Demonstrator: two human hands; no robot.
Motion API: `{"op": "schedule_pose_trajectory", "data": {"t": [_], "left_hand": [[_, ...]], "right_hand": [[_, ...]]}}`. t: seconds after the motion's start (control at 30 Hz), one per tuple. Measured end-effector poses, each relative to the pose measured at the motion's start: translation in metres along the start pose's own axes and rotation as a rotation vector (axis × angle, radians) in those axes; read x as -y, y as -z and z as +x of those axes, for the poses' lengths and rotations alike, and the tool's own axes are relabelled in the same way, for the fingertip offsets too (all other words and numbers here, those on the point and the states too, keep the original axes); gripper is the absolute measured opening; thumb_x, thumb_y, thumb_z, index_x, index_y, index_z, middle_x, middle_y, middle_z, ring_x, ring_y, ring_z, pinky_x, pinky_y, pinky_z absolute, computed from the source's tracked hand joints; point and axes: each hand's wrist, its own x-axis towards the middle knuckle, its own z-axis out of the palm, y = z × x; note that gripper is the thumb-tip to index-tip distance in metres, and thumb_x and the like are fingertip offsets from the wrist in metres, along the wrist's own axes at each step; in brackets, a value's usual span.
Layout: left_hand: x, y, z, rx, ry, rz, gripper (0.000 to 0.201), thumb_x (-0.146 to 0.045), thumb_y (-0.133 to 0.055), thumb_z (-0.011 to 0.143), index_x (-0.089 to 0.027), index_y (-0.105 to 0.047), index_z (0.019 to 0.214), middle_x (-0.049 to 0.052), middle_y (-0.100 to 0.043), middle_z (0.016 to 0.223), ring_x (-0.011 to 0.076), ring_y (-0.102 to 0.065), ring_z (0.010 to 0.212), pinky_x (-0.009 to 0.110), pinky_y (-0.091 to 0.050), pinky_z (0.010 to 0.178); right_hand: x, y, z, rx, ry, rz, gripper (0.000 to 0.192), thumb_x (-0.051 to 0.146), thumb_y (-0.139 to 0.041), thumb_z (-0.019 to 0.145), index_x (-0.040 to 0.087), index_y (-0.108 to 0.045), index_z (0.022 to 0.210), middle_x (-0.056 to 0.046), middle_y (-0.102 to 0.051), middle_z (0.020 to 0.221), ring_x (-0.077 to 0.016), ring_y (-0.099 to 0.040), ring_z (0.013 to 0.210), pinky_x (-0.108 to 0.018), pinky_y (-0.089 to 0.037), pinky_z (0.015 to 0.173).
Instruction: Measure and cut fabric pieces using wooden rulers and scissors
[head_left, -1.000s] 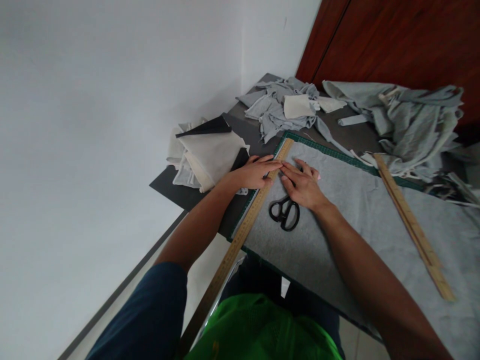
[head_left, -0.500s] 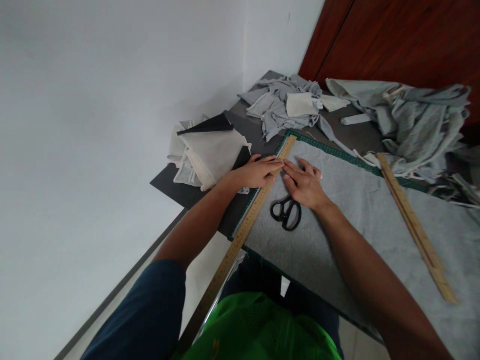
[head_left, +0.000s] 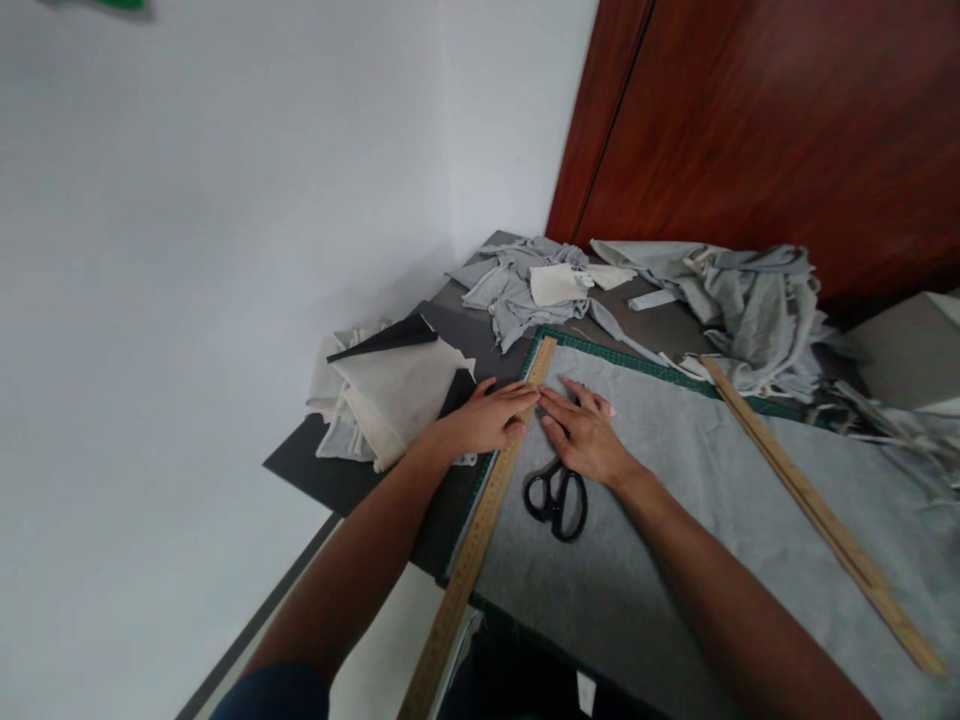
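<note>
— Grey felt (head_left: 675, 500) lies flat over the green cutting mat (head_left: 600, 352) on the bench (head_left: 352, 470), and a long wooden ruler (head_left: 487, 510) runs along the felt's left edge, its near end hanging past the bench.

— Where are the hands?

— Both rest at the ruler's far part. The left hand (head_left: 480, 420) lies flat with fingers spread, its fingertips pressing on the ruler; the right hand (head_left: 585, 440) lies open on the felt just beside it, fingertips at the ruler's edge. Neither grasps anything.

— So what might slip?

— The ruler, I judge. Only its far part is pinned, so the overhanging near end could swing and pull the edge off true. The felt could also creep or ripple under the right hand.

— And the scissors?

— The black scissors (head_left: 556, 498) lie on the felt just below the right hand, touching nothing else; a careless wrist could nudge them. A second ruler (head_left: 817, 515) lies well apart on the right, and fabric scraps (head_left: 750, 300) are heaped at the far side.
</note>
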Motion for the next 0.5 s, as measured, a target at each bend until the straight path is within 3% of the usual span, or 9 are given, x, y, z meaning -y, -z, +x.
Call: {"op": "schedule_pose_trajectory", "data": {"t": [0.5], "left_hand": [[-0.0024, 0.0026, -0.0020, -0.025, 0.011, -0.026, 0.065, -0.020, -0.050, 0.096, -0.029, -0.038, 0.159, 0.008, -0.038, 0.168, 0.0230, -0.029, 0.158, 0.057, -0.016, 0.129]], "right_hand": [[-0.0010, -0.0039, 0.0011, 0.006, 0.009, -0.013, 0.050, 0.037, -0.038, 0.107, 0.030, -0.054, 0.154, -0.005, -0.056, 0.156, -0.0405, -0.039, 0.149, -0.067, -0.035, 0.109]]}}
